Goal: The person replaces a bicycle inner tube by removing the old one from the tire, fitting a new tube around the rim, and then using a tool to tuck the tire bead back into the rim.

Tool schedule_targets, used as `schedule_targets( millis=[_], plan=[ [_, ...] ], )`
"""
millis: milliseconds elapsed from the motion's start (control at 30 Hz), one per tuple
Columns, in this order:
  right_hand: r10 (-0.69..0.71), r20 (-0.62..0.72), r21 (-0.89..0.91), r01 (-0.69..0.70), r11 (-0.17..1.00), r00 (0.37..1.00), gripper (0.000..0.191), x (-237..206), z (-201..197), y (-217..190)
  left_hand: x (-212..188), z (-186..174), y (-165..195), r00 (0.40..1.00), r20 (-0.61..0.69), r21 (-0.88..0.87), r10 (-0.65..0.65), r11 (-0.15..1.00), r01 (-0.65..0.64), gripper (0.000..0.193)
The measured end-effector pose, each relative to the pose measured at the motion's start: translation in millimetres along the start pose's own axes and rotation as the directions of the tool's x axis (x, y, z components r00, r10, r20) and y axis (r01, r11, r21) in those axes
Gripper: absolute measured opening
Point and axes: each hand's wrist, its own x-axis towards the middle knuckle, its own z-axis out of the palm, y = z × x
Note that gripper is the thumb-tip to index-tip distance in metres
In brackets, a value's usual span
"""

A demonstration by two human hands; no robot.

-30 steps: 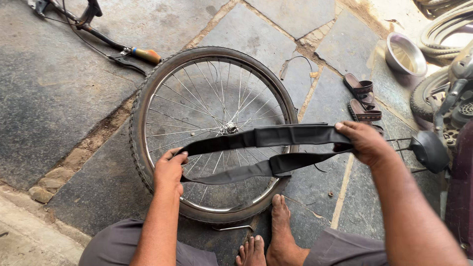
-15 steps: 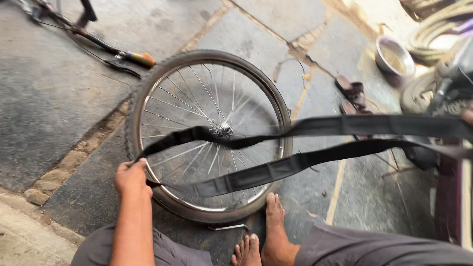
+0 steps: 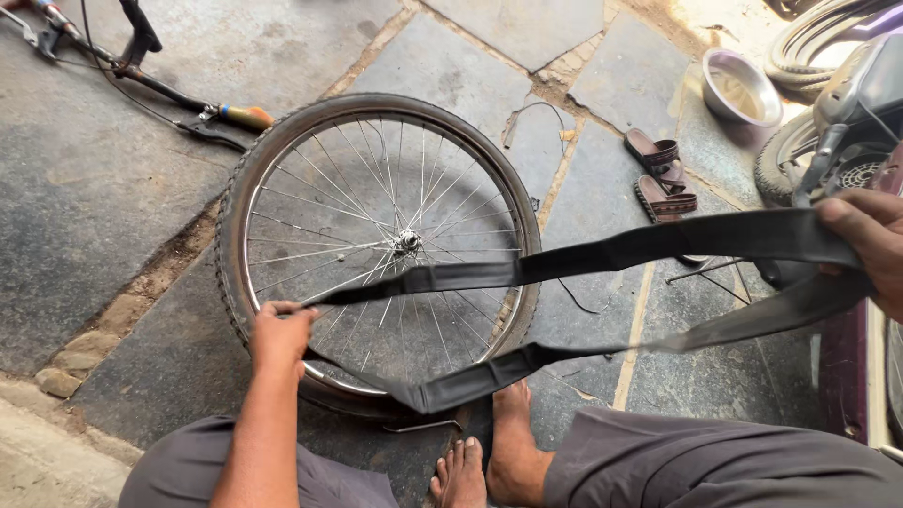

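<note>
A bicycle wheel [image 3: 376,122] with tyre and spokes lies flat on the stone floor in front of me. My left hand [image 3: 279,336] presses on the near rim where a flat black inner tube [image 3: 602,254] comes out of the tyre. My right hand [image 3: 870,240] at the far right edge grips the other end of the tube, pulled out in a long stretched loop above the wheel. My bare feet [image 3: 494,452] rest just below the wheel.
A bicycle frame with an orange-tipped part [image 3: 243,117] lies at the upper left. A pair of brown sandals [image 3: 663,174], a metal bowl [image 3: 740,87], coiled tyres [image 3: 828,38] and part of a motor scooter [image 3: 837,141] stand at the right.
My right hand has pulled the tube far out to the right, stretching the loop. My left hand has slid left along the near rim.
</note>
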Motion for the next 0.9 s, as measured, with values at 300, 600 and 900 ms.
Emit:
schedule_targets(
  millis=[300,600,900],
  plan=[
    [0.065,0.382,-0.230,0.027,0.973,0.922,0.036,15,17,-97,-149,63,105,0.615,0.612,0.226,0.496,0.636,-0.738,0.076],
    [-0.309,0.357,0.189,0.256,0.948,0.882,0.038,6,-7,-121,-240,124,228,0.069,0.993,-0.023,0.093,0.741,-0.672,0.053],
    [-0.019,0.577,-0.144,0.124,0.982,0.817,0.058,14,-2,-106,-220,53,307,0.489,0.838,0.390,0.241,0.362,-0.847,0.033]
  ],
)
